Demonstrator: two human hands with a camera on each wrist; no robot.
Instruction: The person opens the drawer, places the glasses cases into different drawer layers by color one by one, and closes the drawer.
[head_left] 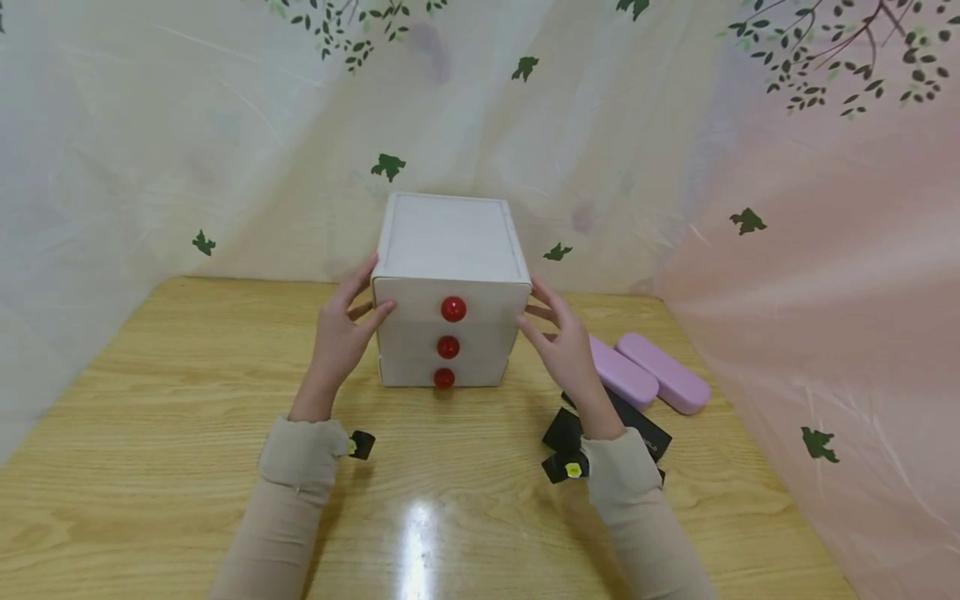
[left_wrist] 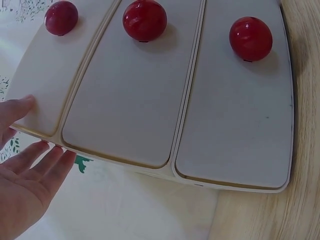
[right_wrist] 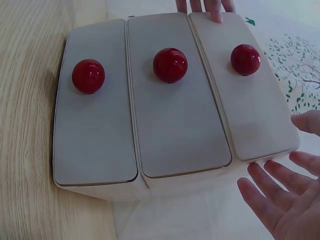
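Note:
A white drawer box [head_left: 453, 242] with three stacked drawers stands on the table, its front towards me. Each drawer has a round red knob [head_left: 453, 309]. My left hand [head_left: 341, 337] is at the box's left side, its thumb laid on the front of the top drawer [left_wrist: 50, 85] and its fairly straight fingers against the side wall. On the opposite side, my right hand [head_left: 564, 346] touches the upper side wall with extended fingers [right_wrist: 270, 187]. The right thumb is close to the front corner. All the drawers are pushed in.
Two purple oblong cases [head_left: 663, 373] lie on the wooden table [head_left: 187, 467] to the right. Beside them are black flat boxes [head_left: 637, 425], partly hidden behind my right wrist. A leaf-patterned curtain [head_left: 285, 167] hangs behind the table and along its right side.

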